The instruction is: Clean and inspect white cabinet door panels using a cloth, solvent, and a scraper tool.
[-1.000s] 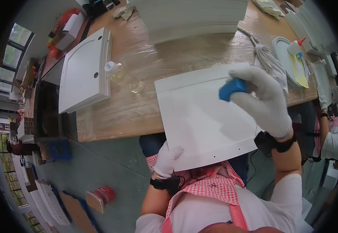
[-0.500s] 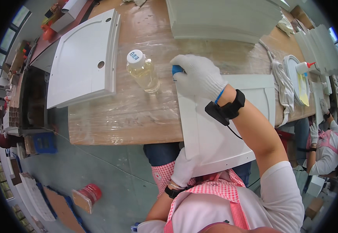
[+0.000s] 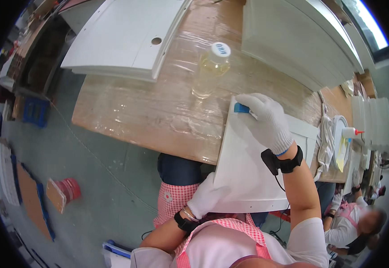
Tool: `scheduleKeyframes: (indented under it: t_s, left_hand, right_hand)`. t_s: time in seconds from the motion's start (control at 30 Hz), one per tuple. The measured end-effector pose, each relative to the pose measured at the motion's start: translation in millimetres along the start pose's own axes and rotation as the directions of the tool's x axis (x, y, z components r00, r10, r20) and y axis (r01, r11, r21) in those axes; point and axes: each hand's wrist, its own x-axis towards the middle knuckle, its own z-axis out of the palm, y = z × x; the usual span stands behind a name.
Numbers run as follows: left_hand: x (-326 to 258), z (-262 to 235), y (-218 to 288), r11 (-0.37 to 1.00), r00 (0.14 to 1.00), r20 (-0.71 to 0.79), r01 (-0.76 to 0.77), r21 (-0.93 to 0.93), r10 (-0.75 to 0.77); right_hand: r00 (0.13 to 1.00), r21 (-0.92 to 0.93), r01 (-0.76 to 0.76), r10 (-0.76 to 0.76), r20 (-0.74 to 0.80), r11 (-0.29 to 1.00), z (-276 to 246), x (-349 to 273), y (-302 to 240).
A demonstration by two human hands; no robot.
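A white panel (image 3: 252, 174) with a raised frame lies partly on the plastic-covered table and reaches over its near edge toward my body. My left hand (image 3: 208, 196), in a white knit glove, grips its near left edge; some of the fingers blend into the panel. At the panel's far left corner, my right hand (image 3: 268, 123), gloved the same way, is closed around a small blue block (image 3: 241, 108), mostly covered by the fingers. Just beyond that corner a clear bottle (image 3: 210, 73) of pale yellow liquid with a white cap stands upright.
Stacked white panels (image 3: 123, 35) lie at the far left of the table (image 3: 150, 116), and more white boards (image 3: 293, 49) stand at the back. To the right are a cloth (image 3: 324, 138) and a red-tipped glue bottle (image 3: 351, 132). A co-worker (image 3: 346, 219) is farther right.
The whole view has swung, so the table and panels sit differently. My right hand has shifted with the blue block onto the panel's corner. My left hand stays at the near edge.
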Motion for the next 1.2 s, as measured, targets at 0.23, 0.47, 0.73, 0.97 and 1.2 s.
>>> scheduleKeyframes:
  t_s: [0.23,0.47,0.73,0.97,1.2]
  left_hand:
    - [4,1,-6,0.999,0.999,0.036,-0.022,-0.030,0.023]
    - [-1,6,5,1.000,1.000,0.024,-0.001,-0.020,0.002]
    - [1,3,-9,0.997,0.997,0.071,0.010,-0.081,-0.004]
    - [1,3,-8,0.999,0.998,0.058,0.023,-0.039,-0.020]
    - [0,6,1,0.999,1.000,0.009,-0.024,-0.033,0.024]
  right_hand:
    - [0.994,-0.024,0.104,-0.105,-0.008,0.994,26,-3,-4]
    - [0.989,-0.116,0.148,-0.148,0.004,0.982,30,-6,-3]
    - [0.989,-0.169,0.144,-0.138,0.042,0.975,30,-9,-6]
    - [0.989,-0.176,0.149,-0.147,0.024,0.973,31,-8,-8]
    - [0.994,-0.207,0.111,-0.110,0.016,0.972,34,-5,-14]
